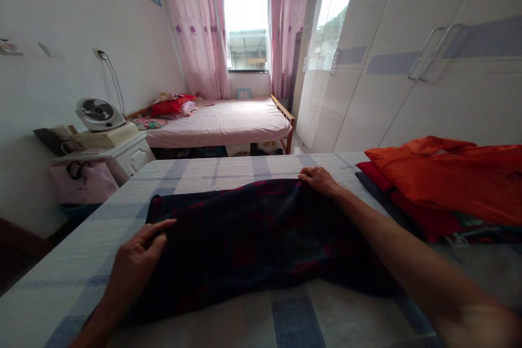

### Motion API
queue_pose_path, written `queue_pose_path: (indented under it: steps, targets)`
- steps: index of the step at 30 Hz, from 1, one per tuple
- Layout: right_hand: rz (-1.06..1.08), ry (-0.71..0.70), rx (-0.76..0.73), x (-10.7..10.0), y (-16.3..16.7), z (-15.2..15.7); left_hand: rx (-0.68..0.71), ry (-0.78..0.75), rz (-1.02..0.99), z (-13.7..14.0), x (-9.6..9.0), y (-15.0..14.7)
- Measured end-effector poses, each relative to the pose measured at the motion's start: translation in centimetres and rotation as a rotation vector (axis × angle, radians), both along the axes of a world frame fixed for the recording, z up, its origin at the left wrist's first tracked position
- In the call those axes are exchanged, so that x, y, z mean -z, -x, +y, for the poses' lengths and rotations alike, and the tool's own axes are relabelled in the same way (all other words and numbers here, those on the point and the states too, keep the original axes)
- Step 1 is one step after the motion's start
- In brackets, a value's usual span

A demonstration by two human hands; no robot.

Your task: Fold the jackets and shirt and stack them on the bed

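Observation:
A dark garment (244, 239) with a dull red geometric pattern lies spread across the bed in front of me; its exact kind I cannot make out. My right hand (320, 180) is closed on its far edge, pinching the cloth between thumb and fingers. At the garment's left end rests my left hand (141, 253), index finger stretched out over the fabric and thumb apart from it. Part of the garment's right side is hidden under my right forearm.
A stack of folded clothes, with an orange garment (444, 179) on top, sits at the right on the striped bedsheet (297, 321). Beyond are a second bed (232, 119), a white wardrobe (387, 65), and a fan (100, 113) above a bedside cabinet (136, 157).

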State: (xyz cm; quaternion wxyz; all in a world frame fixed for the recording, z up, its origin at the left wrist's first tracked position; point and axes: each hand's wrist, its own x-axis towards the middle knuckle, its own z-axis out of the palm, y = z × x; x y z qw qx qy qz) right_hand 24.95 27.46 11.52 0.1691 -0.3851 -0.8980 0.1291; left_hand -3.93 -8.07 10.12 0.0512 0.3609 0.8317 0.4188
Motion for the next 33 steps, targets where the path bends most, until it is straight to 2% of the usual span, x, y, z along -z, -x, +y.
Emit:
queue_pose_path:
  steps: [2, 4, 6, 8, 11, 14, 17, 19, 21, 22, 25, 28, 30, 33]
  targets:
    - [0.007, -0.051, 0.04, -0.2, 0.9, -0.5, 0.047, 0.128, 0.12, -1.1, 1.4, 0.5]
    - [0.035, -0.109, 0.069, -0.5, 1.6, -2.0, 0.044, 0.173, 0.219, -1.6, 2.1, 1.0]
    - [0.091, -0.194, 0.045, -0.8, 2.0, -4.4, 0.006, 0.149, 0.289, -1.4, 1.9, 1.5]
    - [0.144, -0.283, -0.043, -0.4, 1.9, -7.1, -0.003, 0.133, 0.309, -0.4, 1.1, 2.2]
    - [0.116, -0.336, -0.152, 1.7, 1.2, -10.5, 0.021, 0.231, 0.241, 1.8, 0.2, 3.4]
    - [0.022, -0.313, -0.114, 4.8, 0.2, -11.5, 0.036, 0.321, 0.153, 3.6, 0.0, 4.1]
    - [-0.014, -0.27, -0.059, 6.8, -0.3, -11.0, 0.048, 0.285, 0.15, 4.1, -0.3, 3.4]
    - [-0.023, -0.255, -0.051, 7.2, -0.3, -10.8, 0.04, 0.162, 0.248, 3.8, -0.7, 2.3]
    - [-0.031, -0.25, -0.047, 7.0, -0.3, -10.9, -0.03, 0.053, 0.42, 3.1, -1.2, 1.5]
    - [-0.034, -0.249, -0.045, 6.7, -0.3, -11.1, -0.069, 0.051, 0.506, 2.7, -1.2, 1.3]
    - [-0.025, -0.274, -0.035, 5.4, -0.2, -11.7, -0.1, 0.213, 0.674, 2.0, -0.7, 1.6]
    - [-0.003, -0.273, 0.0, 3.7, -0.2, -10.9, 0.047, 0.214, 0.779, 2.2, 0.8, 2.2]
    - [-0.04, -0.134, 0.008, 2.6, -0.6, -9.4, 0.208, 0.214, 0.794, 2.5, 2.1, 2.2]
    - [-0.101, 0.076, -0.03, 0.9, -2.7, -6.5, 0.356, 0.359, 0.745, 2.9, 4.0, 2.1]
